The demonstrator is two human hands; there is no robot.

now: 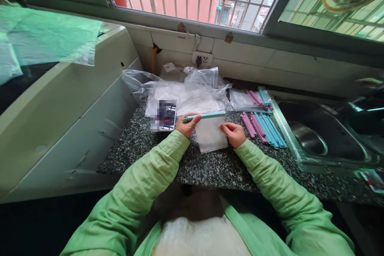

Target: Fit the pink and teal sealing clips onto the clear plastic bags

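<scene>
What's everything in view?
held clip: one, teal, centre
small bag: one, clear, below held clip
loose clips: several, pink and teal, beside sink
packet: one, clear, behind loose clips
bag pile: one, clear, back
phone: one, dark, middle
sink: one, grey, right
counter: one, speckled black, centre
socket: one, white, back
window: one, grey, top
sheet: one, green, upper left
panel: one, cream, left
left hand: one, bare, on held clip
right hand: one, bare, on small bag
sleeves: two, green, bottom

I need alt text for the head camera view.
The left hand holds a long turquoise clip at the top of a translucent plastic bag, whose edge the right hand pinches. Pink and turquoise clips lie on the speckled dark counter.
</scene>
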